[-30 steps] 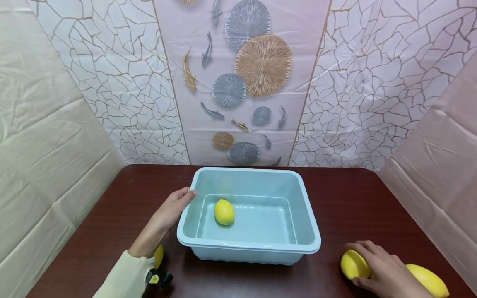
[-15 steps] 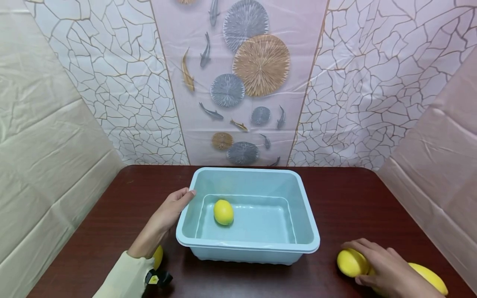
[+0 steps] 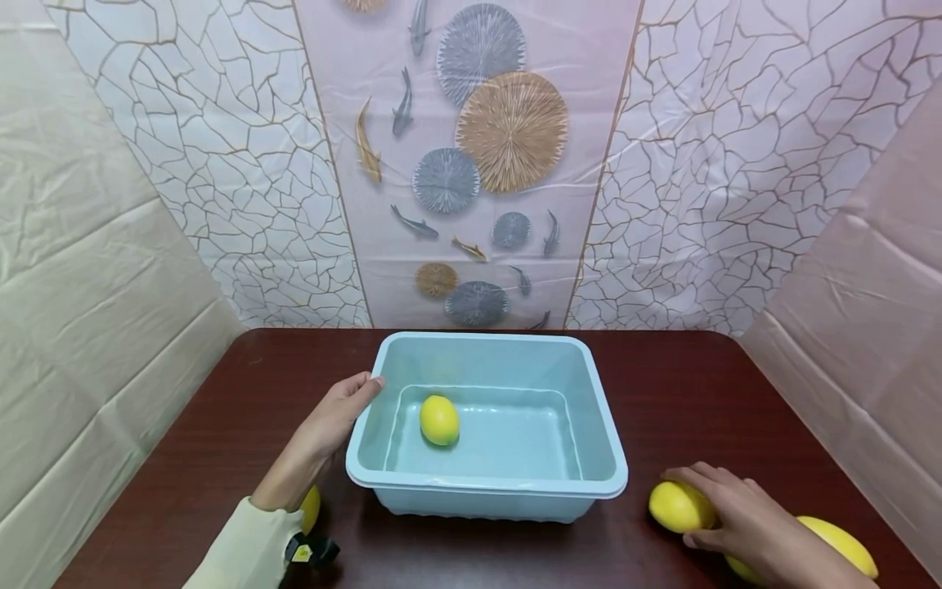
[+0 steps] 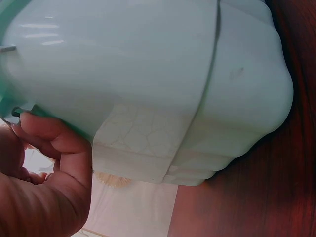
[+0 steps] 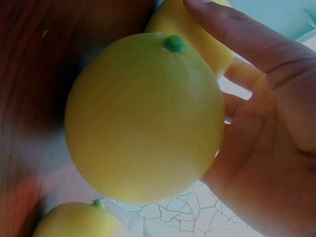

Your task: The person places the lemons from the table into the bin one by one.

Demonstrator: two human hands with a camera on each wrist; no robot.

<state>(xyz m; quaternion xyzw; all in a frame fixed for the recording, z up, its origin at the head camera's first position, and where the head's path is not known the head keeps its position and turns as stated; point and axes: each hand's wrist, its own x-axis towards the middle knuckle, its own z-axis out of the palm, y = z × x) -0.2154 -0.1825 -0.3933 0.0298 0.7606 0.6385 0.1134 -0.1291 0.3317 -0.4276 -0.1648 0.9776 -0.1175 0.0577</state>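
Note:
My left hand (image 3: 338,417) pinches the left rim of a light blue plastic basin (image 3: 486,486), thumb on top and fingers curled under the edge, as the left wrist view also shows. Inside the basin lies one yellow lemon (image 3: 440,421). At the right, my right hand (image 3: 751,523) grips another lemon (image 3: 679,507) low over the table, thumb on the near side and fingers over the top. Beneath that palm is a further lemon (image 5: 143,118) with a green stem tip, large in the right wrist view and mostly hidden from the head view.
Right of my right forearm lies a lemon (image 3: 839,541). One more lemon (image 3: 310,511) is partly hidden behind my left wrist, near a black strap (image 3: 312,550). The dark red-brown table (image 3: 662,393) ends at a patterned cloth backdrop (image 3: 471,245), with cloth walls on both sides.
My right hand has shifted left and slightly away from me with the lemon, apart from the other lemons there. The left hand keeps its hold on the basin rim.

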